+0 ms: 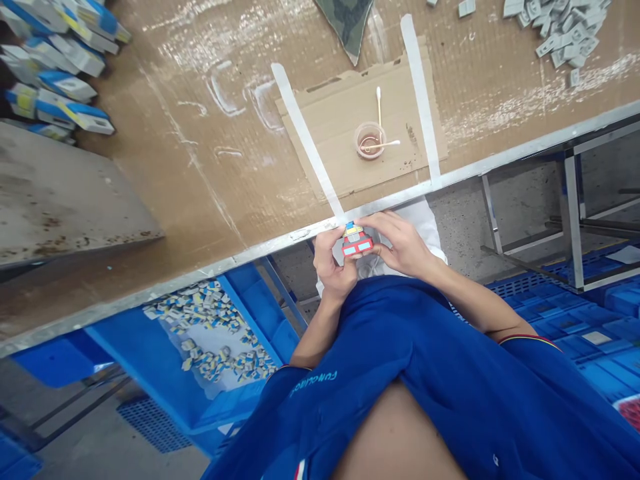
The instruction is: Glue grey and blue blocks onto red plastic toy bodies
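Both my hands are just below the metal-edged table front, close together over my lap. My left hand [334, 261] and my right hand [403, 244] pinch a small red block-like model [357, 241] between their fingers. The model has a blue and yellow top and pale blue window-like panels, and my fingers hide part of it. A white cloth [419, 230] lies under my right hand. Beyond the table edge sits a cardboard sheet [360, 127] with a small round dish of brownish liquid [371, 140] and cotton swabs [379, 110].
A blue crate [200, 347] of small blue, yellow and white pieces stands below the table at left. Grey pieces [560, 33] lie at top right, blue-and-yellow boxes [60, 80] at top left. White tape strips hold the cardboard. Blue plastic crates [575, 327] sit at lower right.
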The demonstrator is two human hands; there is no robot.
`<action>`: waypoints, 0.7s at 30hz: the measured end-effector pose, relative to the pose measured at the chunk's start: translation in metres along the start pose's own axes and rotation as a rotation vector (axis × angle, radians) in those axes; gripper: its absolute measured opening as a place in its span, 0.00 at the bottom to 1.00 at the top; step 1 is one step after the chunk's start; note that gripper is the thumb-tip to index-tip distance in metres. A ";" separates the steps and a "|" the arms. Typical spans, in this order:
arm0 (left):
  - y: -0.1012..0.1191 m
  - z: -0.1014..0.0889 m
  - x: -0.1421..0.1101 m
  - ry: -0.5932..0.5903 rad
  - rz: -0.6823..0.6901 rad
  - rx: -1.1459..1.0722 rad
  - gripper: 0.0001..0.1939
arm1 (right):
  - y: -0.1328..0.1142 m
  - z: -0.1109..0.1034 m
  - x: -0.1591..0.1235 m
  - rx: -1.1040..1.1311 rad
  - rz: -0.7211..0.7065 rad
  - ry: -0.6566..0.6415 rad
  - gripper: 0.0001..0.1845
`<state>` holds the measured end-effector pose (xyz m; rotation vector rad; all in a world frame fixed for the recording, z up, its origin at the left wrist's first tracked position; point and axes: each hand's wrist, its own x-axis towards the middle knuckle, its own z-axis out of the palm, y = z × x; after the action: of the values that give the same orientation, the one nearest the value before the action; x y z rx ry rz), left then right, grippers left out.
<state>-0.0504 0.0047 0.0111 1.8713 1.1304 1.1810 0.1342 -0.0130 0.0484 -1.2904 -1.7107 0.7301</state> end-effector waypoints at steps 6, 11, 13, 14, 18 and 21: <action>-0.003 0.000 -0.001 -0.003 0.008 0.015 0.23 | 0.000 -0.001 0.000 0.014 0.013 -0.024 0.20; -0.004 0.000 -0.001 -0.004 0.017 0.011 0.23 | 0.002 -0.001 -0.001 0.033 0.032 -0.052 0.21; -0.004 0.000 0.000 -0.004 0.012 -0.013 0.23 | 0.002 -0.001 -0.002 0.032 0.044 -0.058 0.22; -0.003 0.000 0.000 -0.005 0.011 -0.019 0.22 | 0.002 -0.001 -0.002 0.030 0.055 -0.064 0.22; -0.003 0.000 0.000 -0.008 0.021 0.014 0.23 | 0.003 -0.002 -0.002 0.024 0.081 -0.087 0.22; -0.003 0.001 0.001 -0.004 0.033 0.041 0.23 | 0.003 -0.002 -0.002 0.024 0.074 -0.087 0.21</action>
<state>-0.0501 0.0064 0.0084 1.9294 1.1338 1.1798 0.1376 -0.0142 0.0464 -1.3285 -1.7257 0.8587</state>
